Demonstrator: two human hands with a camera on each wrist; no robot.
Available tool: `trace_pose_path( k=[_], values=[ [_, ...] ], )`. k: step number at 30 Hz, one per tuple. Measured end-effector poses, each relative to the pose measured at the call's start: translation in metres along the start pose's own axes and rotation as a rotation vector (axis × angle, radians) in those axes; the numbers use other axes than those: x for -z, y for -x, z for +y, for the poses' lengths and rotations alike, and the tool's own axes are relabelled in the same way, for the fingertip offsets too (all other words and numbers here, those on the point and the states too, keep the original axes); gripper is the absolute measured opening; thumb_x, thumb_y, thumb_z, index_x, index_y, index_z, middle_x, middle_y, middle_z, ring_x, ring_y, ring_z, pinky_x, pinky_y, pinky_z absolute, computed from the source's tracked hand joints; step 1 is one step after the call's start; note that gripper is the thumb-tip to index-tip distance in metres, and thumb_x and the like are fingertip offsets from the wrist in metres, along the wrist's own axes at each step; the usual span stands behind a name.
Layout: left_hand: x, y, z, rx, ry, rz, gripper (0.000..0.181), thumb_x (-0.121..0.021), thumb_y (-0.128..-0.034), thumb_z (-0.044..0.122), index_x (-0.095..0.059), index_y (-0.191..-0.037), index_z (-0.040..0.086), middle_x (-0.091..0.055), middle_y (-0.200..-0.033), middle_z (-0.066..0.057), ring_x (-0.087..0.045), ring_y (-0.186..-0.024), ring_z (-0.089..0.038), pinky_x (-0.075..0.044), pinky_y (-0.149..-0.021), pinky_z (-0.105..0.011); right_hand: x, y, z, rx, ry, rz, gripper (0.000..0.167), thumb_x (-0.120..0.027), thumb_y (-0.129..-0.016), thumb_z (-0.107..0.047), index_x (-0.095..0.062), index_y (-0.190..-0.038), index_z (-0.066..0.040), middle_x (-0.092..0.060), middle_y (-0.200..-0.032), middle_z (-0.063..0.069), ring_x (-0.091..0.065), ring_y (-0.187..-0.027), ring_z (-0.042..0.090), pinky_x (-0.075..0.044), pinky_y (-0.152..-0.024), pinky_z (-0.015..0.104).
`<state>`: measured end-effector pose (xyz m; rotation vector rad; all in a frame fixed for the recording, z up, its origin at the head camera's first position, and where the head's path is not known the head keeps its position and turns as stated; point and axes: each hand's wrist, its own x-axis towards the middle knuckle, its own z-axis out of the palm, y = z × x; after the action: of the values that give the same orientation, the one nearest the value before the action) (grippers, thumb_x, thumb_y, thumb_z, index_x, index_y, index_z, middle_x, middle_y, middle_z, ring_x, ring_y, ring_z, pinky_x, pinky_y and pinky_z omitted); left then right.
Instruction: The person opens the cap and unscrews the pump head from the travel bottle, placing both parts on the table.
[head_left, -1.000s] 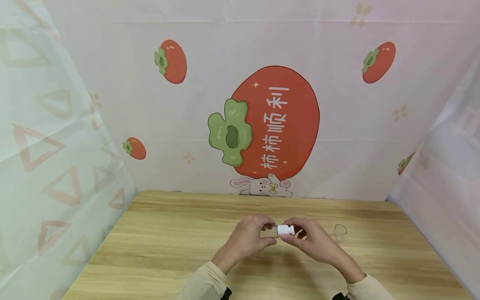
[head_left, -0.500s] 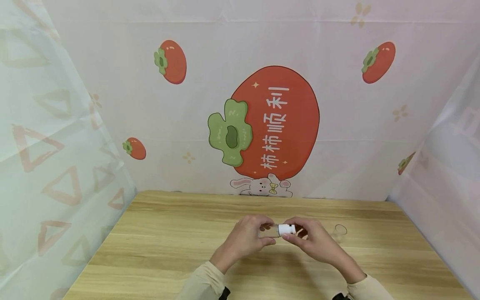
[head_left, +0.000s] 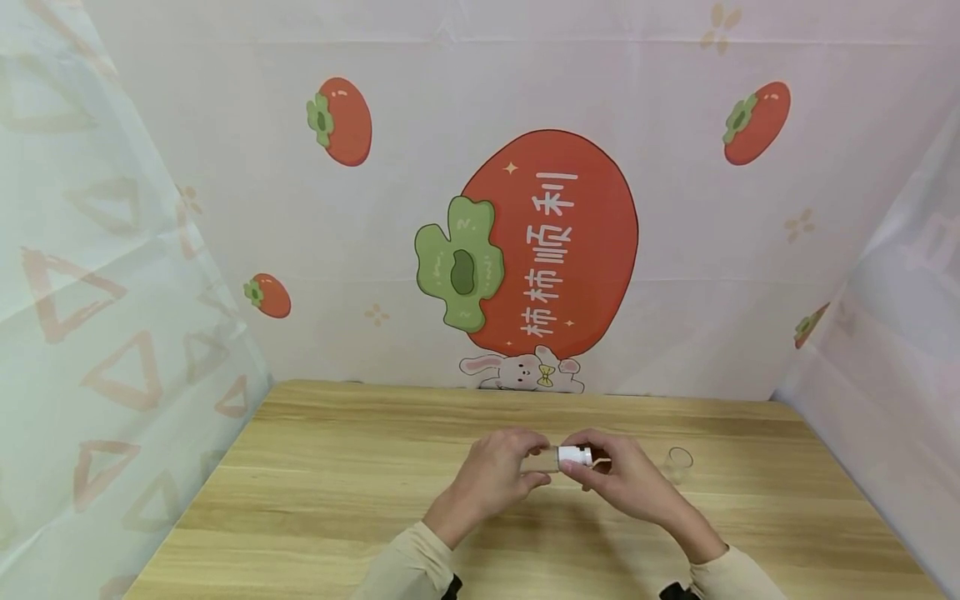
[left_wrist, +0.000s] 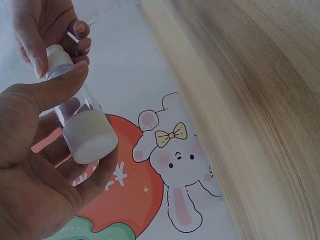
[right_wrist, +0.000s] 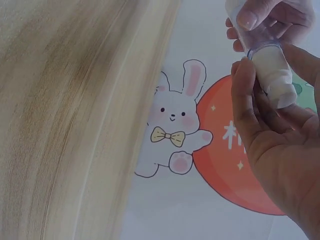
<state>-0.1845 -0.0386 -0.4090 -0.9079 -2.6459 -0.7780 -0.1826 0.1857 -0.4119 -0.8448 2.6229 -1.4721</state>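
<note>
Above the table, both hands hold a small pump bottle (head_left: 573, 456) lying on its side, with a clear body, a white stepped top and a white base (left_wrist: 90, 136). My left hand (head_left: 491, 475) grips the clear body, thumb and fingers on opposite sides, in the left wrist view too. My right hand (head_left: 626, 479) holds the white top (right_wrist: 272, 70) between thumb and fingers at the bottle's right end. In the head view, the left fingers hide the base. A clear round cap-like piece (head_left: 679, 458) stands on the table, right of the right hand.
The wooden table (head_left: 337, 483) runs back to a pale cloth backdrop (head_left: 375, 208) printed with persimmons and a rabbit. More cloth (head_left: 97, 333) hangs along the left side, and another sheet (head_left: 900, 333) on the right.
My right hand's fingers have shifted around the white top, and more of its narrow end shows. The left hand keeps its grip almost in place. The clear piece has stayed put.
</note>
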Motion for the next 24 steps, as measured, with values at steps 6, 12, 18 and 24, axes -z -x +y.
trace_pose_path(
  k=[6, 12, 18, 24],
  values=[
    [0.0008, -0.0002, 0.0027, 0.001, -0.041, -0.009, 0.033, -0.087, -0.0818, 0.025, -0.076, -0.110, 0.013, -0.073, -0.099, 0.002, -0.066, -0.087, -0.008, -0.054, -0.073, -0.027, -0.0022, -0.0025, -0.0027, -0.009, -0.066, -0.012, 0.024, -0.072, -0.096, -0.024, -0.069, -0.106, -0.002, -0.066, -0.083, 0.005, -0.068, -0.069, 0.019, -0.060, -0.062, 0.034],
    [0.0013, -0.0004, 0.0026, 0.006, -0.019, -0.036, 0.034, -0.084, -0.0848, 0.027, -0.076, -0.114, 0.012, -0.074, -0.102, 0.001, -0.066, -0.089, -0.008, -0.055, -0.075, -0.026, -0.0043, -0.0026, -0.0042, 0.025, -0.079, 0.004, 0.018, -0.072, -0.096, -0.019, -0.069, -0.104, -0.003, -0.066, -0.083, 0.003, -0.068, -0.068, 0.020, -0.059, -0.061, 0.034],
    [0.0011, -0.0011, 0.0015, 0.016, 0.017, -0.053, 0.034, -0.083, -0.0856, 0.024, -0.076, -0.116, 0.011, -0.075, -0.105, 0.000, -0.069, -0.092, -0.010, -0.056, -0.075, -0.026, -0.0072, -0.0020, -0.0042, 0.018, -0.078, 0.031, 0.018, -0.072, -0.095, -0.016, -0.070, -0.105, 0.000, -0.067, -0.083, 0.001, -0.067, -0.065, 0.015, -0.059, -0.059, 0.034],
    [0.0021, -0.0010, 0.0011, 0.012, 0.027, -0.069, 0.031, -0.081, -0.0865, 0.027, -0.076, -0.114, 0.013, -0.075, -0.098, 0.004, -0.068, -0.089, -0.008, -0.054, -0.073, -0.025, -0.0085, -0.0004, -0.0047, 0.010, -0.074, 0.043, 0.016, -0.073, -0.095, -0.015, -0.071, -0.103, -0.002, -0.068, -0.080, 0.000, -0.067, -0.064, 0.014, -0.059, -0.060, 0.035]
  ],
)
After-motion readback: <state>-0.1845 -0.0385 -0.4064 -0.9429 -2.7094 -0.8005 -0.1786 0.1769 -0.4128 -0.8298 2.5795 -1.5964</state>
